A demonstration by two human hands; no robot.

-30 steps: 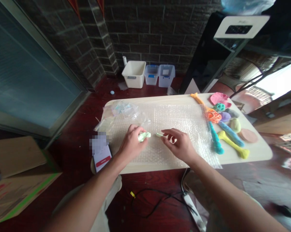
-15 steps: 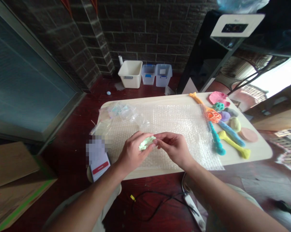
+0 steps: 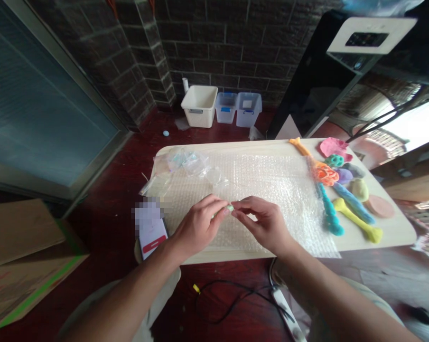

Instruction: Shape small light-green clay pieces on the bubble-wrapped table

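Pale green modelling clay [image 3: 230,208] shows as a small bit between my fingertips, over the middle of the table. My left hand [image 3: 202,221] is closed round most of it, so its full shape is hidden. From the other side, my right hand [image 3: 262,221] pinches at the exposed end with thumb and fingers. Both hands are just above a sheet of bubble wrap [image 3: 271,180] on the pale wooden table [image 3: 396,232].
Coloured clay pieces, among them a yellow bone shape [image 3: 359,222], a teal strip [image 3: 330,209] and a pink piece [image 3: 333,147], lie at the right. Clear plastic bags [image 3: 189,164] and a phone [image 3: 152,232] are at the left. A power strip [image 3: 287,311] lies below.
Less of the green clay shows now, as my left fingers have closed further over it. My right fingertips remain at its end. The whole view has shifted slightly.
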